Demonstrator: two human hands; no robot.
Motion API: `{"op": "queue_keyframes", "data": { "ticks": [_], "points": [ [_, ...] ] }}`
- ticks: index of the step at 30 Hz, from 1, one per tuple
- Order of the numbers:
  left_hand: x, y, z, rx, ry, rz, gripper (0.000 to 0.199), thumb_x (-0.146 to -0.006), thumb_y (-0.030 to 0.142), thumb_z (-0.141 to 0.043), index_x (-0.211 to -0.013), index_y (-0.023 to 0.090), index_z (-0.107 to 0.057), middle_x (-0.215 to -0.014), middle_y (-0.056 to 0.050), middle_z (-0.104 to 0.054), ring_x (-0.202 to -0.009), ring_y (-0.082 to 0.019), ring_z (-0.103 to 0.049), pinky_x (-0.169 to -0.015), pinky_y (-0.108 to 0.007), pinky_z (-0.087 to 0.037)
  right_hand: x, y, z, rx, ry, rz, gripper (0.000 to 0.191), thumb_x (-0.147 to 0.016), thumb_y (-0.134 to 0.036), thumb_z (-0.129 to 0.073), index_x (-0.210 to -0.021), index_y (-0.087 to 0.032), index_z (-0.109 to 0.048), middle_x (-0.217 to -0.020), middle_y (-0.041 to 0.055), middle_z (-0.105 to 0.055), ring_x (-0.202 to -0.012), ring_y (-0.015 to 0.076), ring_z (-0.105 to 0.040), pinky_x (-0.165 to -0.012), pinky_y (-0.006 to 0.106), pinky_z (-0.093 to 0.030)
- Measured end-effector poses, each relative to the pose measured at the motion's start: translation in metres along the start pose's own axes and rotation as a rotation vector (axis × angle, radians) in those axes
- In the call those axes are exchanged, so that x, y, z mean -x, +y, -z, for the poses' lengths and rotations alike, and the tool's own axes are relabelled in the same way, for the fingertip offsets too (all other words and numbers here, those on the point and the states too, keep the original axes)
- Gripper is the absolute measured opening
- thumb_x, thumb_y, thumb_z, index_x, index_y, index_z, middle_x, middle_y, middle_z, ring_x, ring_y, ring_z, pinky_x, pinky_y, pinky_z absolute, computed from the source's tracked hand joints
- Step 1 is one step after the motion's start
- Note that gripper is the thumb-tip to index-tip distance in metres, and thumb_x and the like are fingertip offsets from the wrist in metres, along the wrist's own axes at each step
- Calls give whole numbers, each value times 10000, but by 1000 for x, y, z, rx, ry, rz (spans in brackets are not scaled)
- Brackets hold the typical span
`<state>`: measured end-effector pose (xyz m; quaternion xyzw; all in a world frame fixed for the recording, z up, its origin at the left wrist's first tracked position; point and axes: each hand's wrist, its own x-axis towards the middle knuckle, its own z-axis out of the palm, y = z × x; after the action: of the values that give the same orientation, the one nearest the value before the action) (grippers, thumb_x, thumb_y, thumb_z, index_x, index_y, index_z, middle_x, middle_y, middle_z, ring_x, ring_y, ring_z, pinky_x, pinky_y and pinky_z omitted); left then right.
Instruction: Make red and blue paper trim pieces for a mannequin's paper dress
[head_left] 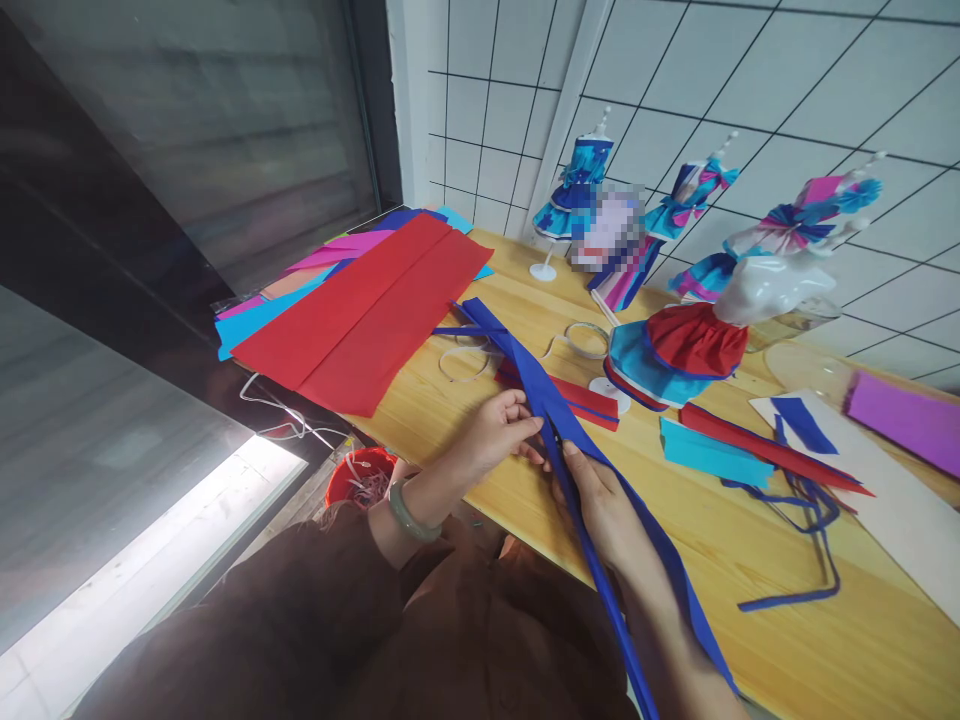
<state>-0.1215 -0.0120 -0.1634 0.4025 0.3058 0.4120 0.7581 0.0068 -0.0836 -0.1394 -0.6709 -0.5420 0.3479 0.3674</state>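
A long strip of blue crepe paper (517, 355) runs diagonally across the front of the table and over its edge towards me. My left hand (504, 432) pinches its side, fingers closed. Close beside it, my right hand (600, 490) is closed around scissors (556, 437); only a dark bit of the blades shows, and the handles are hidden in the palm. At the blades the strip parts lengthwise: a narrow band (600, 580) hangs below my right hand, and the wider piece (675, 570) passes behind the wrist.
Red crepe paper (375, 310) lies over coloured sheets at the left. Small mannequins in paper dresses (585, 185) stand along the back, one with a red and blue skirt (697, 345) nearer. Right are a turquoise piece (712, 452) and thin blue strips (814, 515). A red bin (360, 475) stands below.
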Motion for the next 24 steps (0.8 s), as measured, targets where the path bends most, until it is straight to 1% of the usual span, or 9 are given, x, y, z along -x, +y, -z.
{"op": "queue_keyframes", "data": {
  "ticks": [5, 8, 13, 18, 20, 24],
  "points": [
    [-1, -2, 1, 11, 0, 3, 324, -673, 295, -696, -864, 158, -474, -671, 29, -550, -545, -88, -585, -500, -196, -501, 0, 1, 0, -28, -28, -12, 502, -827, -597, -374, -640, -208, -631, -431, 6, -537, -529, 219, -568, -519, 305, -424],
    [-2, -3, 2, 13, -3, 0, 324, -673, 298, -698, -865, 157, -478, -673, 27, -547, -554, -90, -584, -500, -197, -504, 0, 2, 1, -23, -40, -23, 513, -823, -610, -376, -653, -202, -637, -414, 2, -517, -507, 215, -553, -511, 305, -417],
    [-3, -3, 2, 10, 2, -14, 315, -676, 302, -696, -852, 156, -481, -683, 22, -544, -562, -94, -581, -487, -200, -504, -1, 3, 1, -23, -48, -20, 516, -821, -621, -371, -648, -202, -617, -428, 1, -510, -500, 205, -526, -507, 298, -395],
    [-3, -3, 1, 1, 15, -14, 288, -686, 281, -682, -844, 156, -477, -678, 24, -532, -568, -97, -578, -473, -195, -497, -6, 3, 2, 14, -61, 2, 477, -838, -593, -372, -645, -202, -565, -520, 2, -539, -508, 177, -493, -497, 280, -367],
    [-3, -3, 1, -3, 12, -15, 274, -691, 267, -672, -848, 156, -476, -673, 25, -528, -564, -99, -580, -470, -195, -497, -6, 4, 3, 7, -73, -10, 472, -851, -577, -362, -651, -201, -565, -510, -2, -535, -506, 177, -495, -503, 281, -370],
    [-4, -3, 2, -1, 12, -16, 261, -687, 239, -657, -857, 149, -481, -675, 20, -527, -573, -107, -580, -463, -204, -504, -6, 4, 4, -47, -76, -17, 472, -839, -566, -395, -680, -187, -628, -435, -7, -517, -520, 202, -530, -526, 296, -399]
  ]
}}
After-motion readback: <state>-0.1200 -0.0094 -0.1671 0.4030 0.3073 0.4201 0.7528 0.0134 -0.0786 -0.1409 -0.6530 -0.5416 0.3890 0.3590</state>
